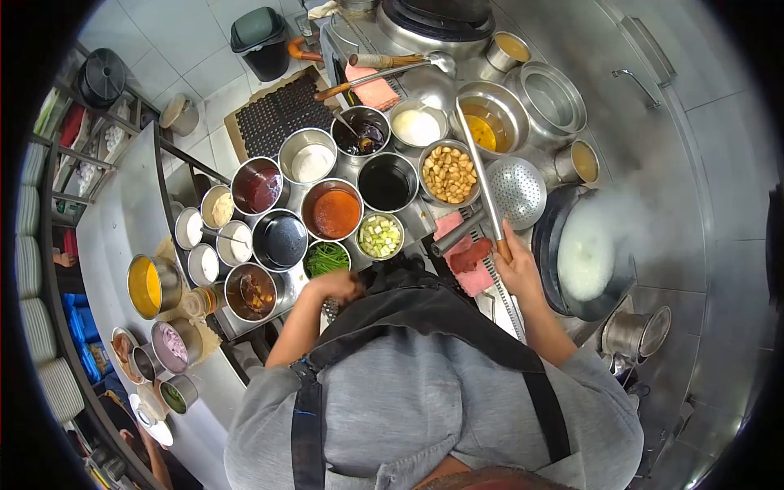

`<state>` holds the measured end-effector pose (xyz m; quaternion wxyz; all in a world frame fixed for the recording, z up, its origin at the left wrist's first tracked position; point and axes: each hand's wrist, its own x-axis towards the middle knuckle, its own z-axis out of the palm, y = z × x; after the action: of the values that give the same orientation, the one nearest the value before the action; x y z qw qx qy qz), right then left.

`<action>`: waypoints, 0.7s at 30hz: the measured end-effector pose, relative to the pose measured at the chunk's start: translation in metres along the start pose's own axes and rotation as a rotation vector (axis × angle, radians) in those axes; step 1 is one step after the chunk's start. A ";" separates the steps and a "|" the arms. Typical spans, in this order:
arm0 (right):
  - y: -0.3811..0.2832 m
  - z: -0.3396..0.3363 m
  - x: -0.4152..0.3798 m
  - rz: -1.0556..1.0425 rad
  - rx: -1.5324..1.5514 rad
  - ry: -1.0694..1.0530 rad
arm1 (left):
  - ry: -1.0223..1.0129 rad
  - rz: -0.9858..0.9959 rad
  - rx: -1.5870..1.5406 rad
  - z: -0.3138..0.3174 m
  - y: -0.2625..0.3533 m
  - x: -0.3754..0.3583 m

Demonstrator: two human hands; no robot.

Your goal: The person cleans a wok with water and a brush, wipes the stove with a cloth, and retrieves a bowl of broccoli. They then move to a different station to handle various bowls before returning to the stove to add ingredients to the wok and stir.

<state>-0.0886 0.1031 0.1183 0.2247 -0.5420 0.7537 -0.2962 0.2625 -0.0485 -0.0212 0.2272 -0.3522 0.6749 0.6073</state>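
My right hand [516, 260] is closed around the wooden end of a long-handled metal ladle [482, 171]. Its shaft slants up past a pot of peanut-like brown pieces [449, 173]. A perforated strainer [514, 193] lies just right of the shaft. Further right, a dark wok [545, 253] holds bubbling, foamy white liquid [586, 249] and gives off steam. My left hand [339, 286] is beside a pot of chopped greens [327, 258], close to my black apron. Its fingers are curled inward and blurred, and what they touch is hidden.
Several metal pots stand close together ahead, with red sauce [335, 210], dark liquid [388, 182] and cut pale-green vegetables [380, 236]. Pink cloths [469, 265] lie near my right hand. A steel counter [122, 220] runs along the left; another person's arm [153, 457] shows at lower left.
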 end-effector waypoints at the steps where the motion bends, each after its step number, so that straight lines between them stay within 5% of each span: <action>1: 0.003 0.000 0.000 -0.042 -0.090 -0.008 | 0.036 0.028 -0.085 -0.022 0.037 -0.012; 4: 0.020 0.024 0.013 0.036 -0.223 -0.092 | 0.376 0.369 -0.432 -0.076 0.078 0.052; 7: -0.011 0.028 0.023 0.192 -0.307 -0.180 | 0.438 0.276 -0.454 -0.117 0.115 0.120; 9: -0.022 0.018 0.027 0.647 0.453 -0.288 | 0.481 0.233 -0.603 -0.128 0.132 0.152; 11: -0.011 0.006 0.029 0.614 0.407 -0.327 | 0.460 0.230 -0.694 -0.134 0.139 0.181; 13: 0.034 -0.004 0.030 -0.246 -0.452 -0.099 | 0.532 0.175 -0.896 -0.138 0.150 0.196; 15: 0.017 -0.046 0.046 -0.014 -0.577 -0.282 | 0.509 0.185 -0.986 -0.143 0.144 0.219; 17: 0.002 -0.063 0.051 -0.013 -0.652 -0.328 | 0.568 0.131 -1.031 -0.148 0.148 0.226; 20: 0.043 -0.026 0.042 -0.035 -0.532 -0.247 | 0.589 0.128 -1.020 -0.149 0.155 0.221; 21: 0.037 -0.008 0.041 0.126 -0.515 -0.368 | 0.615 0.136 -1.007 -0.149 0.156 0.220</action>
<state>-0.1316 0.0749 0.0983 0.2305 -0.5778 0.7827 0.0220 0.0208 -0.2362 -0.0565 -0.2130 -0.5324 0.3594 0.7362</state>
